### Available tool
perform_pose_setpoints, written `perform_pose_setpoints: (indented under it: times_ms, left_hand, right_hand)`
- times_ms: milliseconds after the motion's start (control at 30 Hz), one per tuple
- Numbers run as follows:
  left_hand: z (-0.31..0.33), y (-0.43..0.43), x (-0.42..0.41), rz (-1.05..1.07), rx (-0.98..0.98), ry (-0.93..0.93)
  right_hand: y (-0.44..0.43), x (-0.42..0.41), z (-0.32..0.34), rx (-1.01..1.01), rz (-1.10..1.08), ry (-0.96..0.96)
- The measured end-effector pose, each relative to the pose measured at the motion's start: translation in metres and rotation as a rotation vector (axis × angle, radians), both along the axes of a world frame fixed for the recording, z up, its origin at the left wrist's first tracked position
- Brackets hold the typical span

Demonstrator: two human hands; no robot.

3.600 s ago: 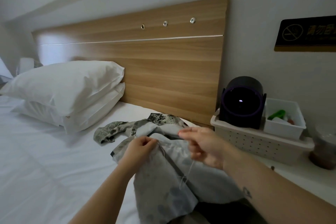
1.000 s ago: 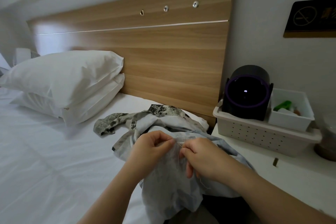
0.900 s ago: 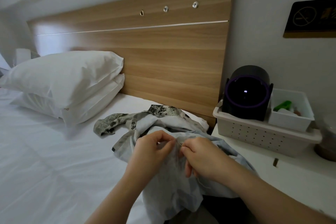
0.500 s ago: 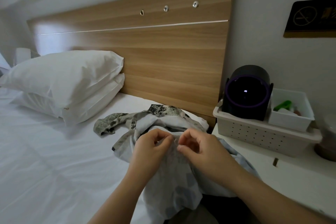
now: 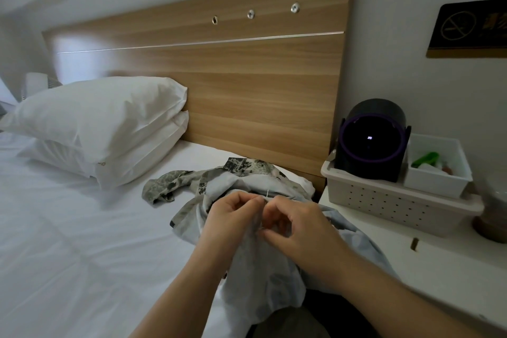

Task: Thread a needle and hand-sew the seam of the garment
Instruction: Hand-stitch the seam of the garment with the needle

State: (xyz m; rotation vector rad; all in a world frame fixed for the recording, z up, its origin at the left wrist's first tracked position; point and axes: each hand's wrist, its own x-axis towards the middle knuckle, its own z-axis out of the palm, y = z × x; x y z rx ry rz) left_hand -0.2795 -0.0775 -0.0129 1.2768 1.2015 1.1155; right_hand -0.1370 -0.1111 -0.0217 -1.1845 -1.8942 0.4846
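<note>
A pale grey-blue garment (image 5: 263, 263) is showing its faded inner side, while its far folds are displaying a mottled grey, olive and dark print. White sheets are covering the bed (image 5: 68, 241), and two white pillows (image 5: 101, 123) are lying against a light wood-grain headboard (image 5: 247, 85) crossed by a thin silver line. A black round device (image 5: 370, 140) is glowing with a purple ring inside a cream perforated basket (image 5: 395, 200). A white tub (image 5: 439, 181) is holding something bright green.
</note>
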Motion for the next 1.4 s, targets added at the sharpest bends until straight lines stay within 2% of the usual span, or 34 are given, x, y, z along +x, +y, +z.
perform_pose_setpoints:
  times_ms: [100,267,400,567,633,733,867,900,1000,1033,1067,1100,1133,1200,1267,1400]
  left_hand:
    - [0.0,-0.002,0.001,0.002,-0.014,-0.046]
    - [-0.001,-0.001,0.002,0.019,-0.009,-0.055]
    - [-0.002,-0.002,0.0,0.015,0.04,-0.018]
    - [0.001,-0.001,-0.001,-0.001,0.092,0.049]
    - [0.003,0.0,-0.001,-0.02,0.095,0.068]
    - [0.004,-0.002,-0.001,-0.099,0.134,0.1]
    - [0.004,-0.002,-0.004,-0.151,0.16,0.114]
    - [0.004,-0.002,-0.006,-0.154,0.151,0.121]
    - [0.006,0.001,-0.01,-0.185,0.094,0.095]
    - [0.006,0.001,-0.01,-0.21,0.063,0.059]
    - [0.007,0.001,-0.011,-0.241,0.029,0.007]
    - [0.008,0.001,-0.01,-0.278,-0.004,-0.059]
    - [0.009,0.001,-0.01,-0.316,-0.034,-0.135]
    - [0.013,0.001,-0.007,-0.359,-0.089,-0.281]
    - [0.014,0.002,-0.005,-0.353,-0.129,-0.401]
    - [0.014,0.005,-0.002,-0.3,-0.115,-0.496]
  right_hand:
    - [-0.003,-0.001,-0.001,0.021,0.008,0.023]
    - [-0.003,-0.002,0.0,0.081,-0.005,-0.043]
    - [0.003,0.0,0.001,0.084,-0.066,0.063]
    - [0.016,0.013,0.011,-0.189,-0.135,0.347]
    - [0.022,0.022,0.016,-0.303,-0.15,0.339]
    - [0.027,0.024,0.021,-0.499,-0.031,0.388]
    - [0.034,0.021,0.023,-0.566,-0.051,0.438]
    - [0.038,0.021,0.024,-0.594,-0.077,0.563]
    - [0.046,0.027,0.031,-0.778,-0.096,1.293]
    - [0.049,0.032,0.032,-0.792,-0.122,1.453]
    - [0.052,0.036,0.031,-0.77,-0.153,1.507]
    - [0.055,0.04,0.028,-0.724,-0.208,1.474]
    - [0.058,0.044,0.022,-0.653,-0.298,1.346]
    - [0.059,0.053,0.009,-0.459,-0.491,0.89]
    - [0.057,0.062,-0.004,-0.282,-0.574,0.499]
    - [0.054,0.082,-0.027,-0.057,-0.639,0.156]
